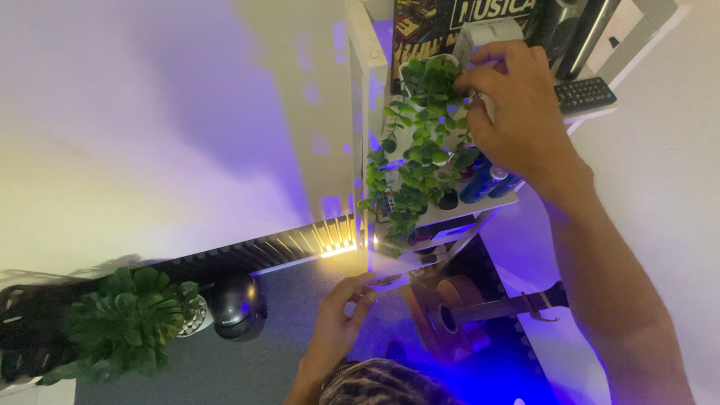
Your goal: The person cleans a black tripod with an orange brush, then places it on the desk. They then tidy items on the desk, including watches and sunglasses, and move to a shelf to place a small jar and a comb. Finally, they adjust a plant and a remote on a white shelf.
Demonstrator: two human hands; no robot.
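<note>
Purple light washes smooth white walls around a white shelf (501,201). On it stands a white pot (412,69) of trailing round-leaved greenery (420,150). The right hand (517,105) reaches into the leaves at the pot, fingers pinched together on them. The left hand (339,319) hangs lower near a glossy wooden guitar (450,319), fingers loosely curled, empty.

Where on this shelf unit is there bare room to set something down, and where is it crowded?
Bare: little shows, only the shelf lip by the blue cans. Crowded: the trailing plant under the right hand, and the remote behind.
</note>
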